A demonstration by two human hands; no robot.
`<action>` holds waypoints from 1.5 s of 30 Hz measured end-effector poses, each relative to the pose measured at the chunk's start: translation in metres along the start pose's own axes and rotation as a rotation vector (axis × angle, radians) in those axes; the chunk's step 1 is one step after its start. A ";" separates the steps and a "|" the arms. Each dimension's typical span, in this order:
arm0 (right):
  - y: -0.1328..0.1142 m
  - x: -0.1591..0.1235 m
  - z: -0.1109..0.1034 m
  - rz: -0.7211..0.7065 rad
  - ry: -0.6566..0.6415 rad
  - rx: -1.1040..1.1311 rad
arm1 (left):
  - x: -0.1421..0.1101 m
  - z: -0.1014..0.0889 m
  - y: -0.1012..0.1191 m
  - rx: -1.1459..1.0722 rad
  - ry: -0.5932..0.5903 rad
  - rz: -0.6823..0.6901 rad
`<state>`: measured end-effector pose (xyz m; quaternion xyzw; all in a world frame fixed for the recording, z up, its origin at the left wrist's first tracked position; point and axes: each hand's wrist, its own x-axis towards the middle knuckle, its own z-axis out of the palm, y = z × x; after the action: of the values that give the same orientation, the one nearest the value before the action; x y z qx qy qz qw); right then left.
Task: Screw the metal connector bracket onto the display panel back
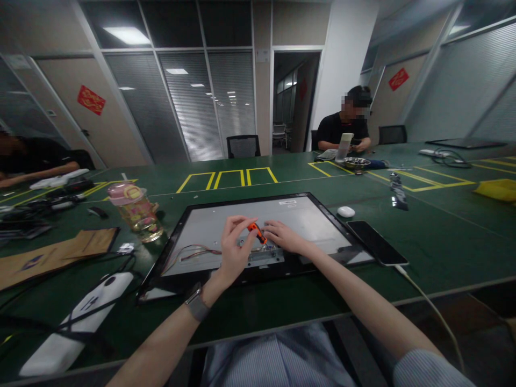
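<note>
An orange-and-black screwdriver (258, 233) stands tilted over the board, its tip down near a small metal bracket (266, 256) with parts on it. My left hand (236, 244) grips the handle's top between thumb and fingers. To its right, my right hand (284, 236) lies low over the panel with fingers stretched out beside the screwdriver; its fingertips are partly hidden. Under both hands lies a flat display panel (322, 226) with a grey back and black frame. Thin coloured wires (197, 248) run across its left part.
A phone (377, 244) on a cable and a white earbud case (345, 212) lie right of the panel. On the left are a drink bottle (135, 212), a paper bag (60, 252) and a white power strip (83, 322). Two other people sit across the table.
</note>
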<state>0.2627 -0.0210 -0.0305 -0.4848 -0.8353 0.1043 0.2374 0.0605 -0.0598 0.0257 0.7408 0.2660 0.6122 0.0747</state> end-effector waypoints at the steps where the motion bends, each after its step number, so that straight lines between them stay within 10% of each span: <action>1: 0.000 0.000 -0.001 0.003 -0.001 -0.003 | 0.000 0.000 0.000 0.005 0.031 -0.005; 25: 0.002 -0.001 0.001 -0.005 -0.012 0.000 | 0.003 0.003 -0.002 -0.365 -0.103 -0.344; 45: 0.002 -0.001 0.002 -0.006 -0.005 0.001 | 0.002 0.004 -0.002 -0.286 -0.057 -0.280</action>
<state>0.2640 -0.0202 -0.0331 -0.4817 -0.8374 0.1053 0.2360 0.0640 -0.0566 0.0260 0.6957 0.2744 0.6060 0.2710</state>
